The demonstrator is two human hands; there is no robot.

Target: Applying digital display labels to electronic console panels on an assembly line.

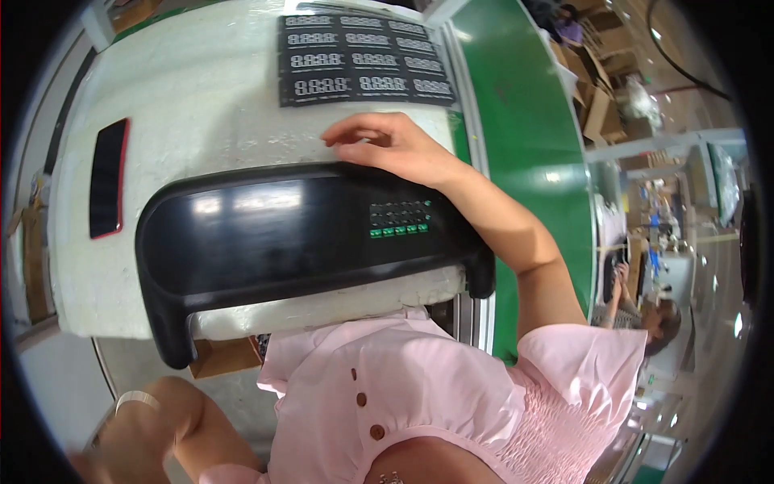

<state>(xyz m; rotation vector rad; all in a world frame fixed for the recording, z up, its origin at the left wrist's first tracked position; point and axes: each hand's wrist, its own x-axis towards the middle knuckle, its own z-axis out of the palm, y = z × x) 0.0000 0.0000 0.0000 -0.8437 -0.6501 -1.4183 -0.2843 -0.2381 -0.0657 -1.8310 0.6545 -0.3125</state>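
Note:
A long glossy black plastic housing (pixel 274 234), with an arm at each end pointing toward me, lies on the white padded work surface (pixel 201 121). Small cutouts and a row of green marks (pixel 399 231) show on its right half. My right hand (pixel 395 149) hovers by the housing's far edge, its wrist over the right end. The fingers are loosely bent, thumb apart, nothing between them. My left hand (pixel 109 456) is a blur at the lower left, away from the housing, below a white band on the arm. Its fingers cannot be made out.
A black sheet (pixel 363 60) printed with rows of segment digits lies at the far side. A red-edged phone (pixel 110 179) rests at the left. Beyond a green strip (pixel 524 145) on the right are cardboard boxes (pixel 597 97) and another person (pixel 645 319) at work.

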